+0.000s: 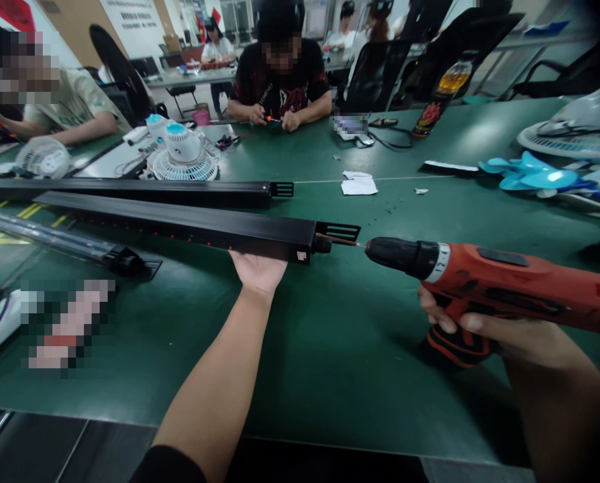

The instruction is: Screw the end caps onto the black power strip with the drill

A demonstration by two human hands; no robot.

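My left hand (pixel 260 272) supports a long black box-shaped housing (pixel 229 227) from below near its right end. The fingers are mostly hidden behind it. Small red dots run along its lower side, and a slotted black bracket (pixel 347 231) sticks out of the end. In my right hand (pixel 486 325) is a red and black cordless drill (pixel 511 275), its fingers wrapped round the handle. The drill's thin bit (pixel 353 244) points left at the housing's end, beside a short black stub (pixel 323 245). Whether the tip touches anything I cannot tell.
Behind lies a second black housing (pixel 179 192); a clear-sided strip (pixel 53 236) lies at left. White fan parts (pixel 183 154), a paper scrap (pixel 359 184), blue fan blades (pixel 531 173) and a bottle (pixel 441 100) are on the green table (pixel 330 376). Co-workers sit opposite and at left.
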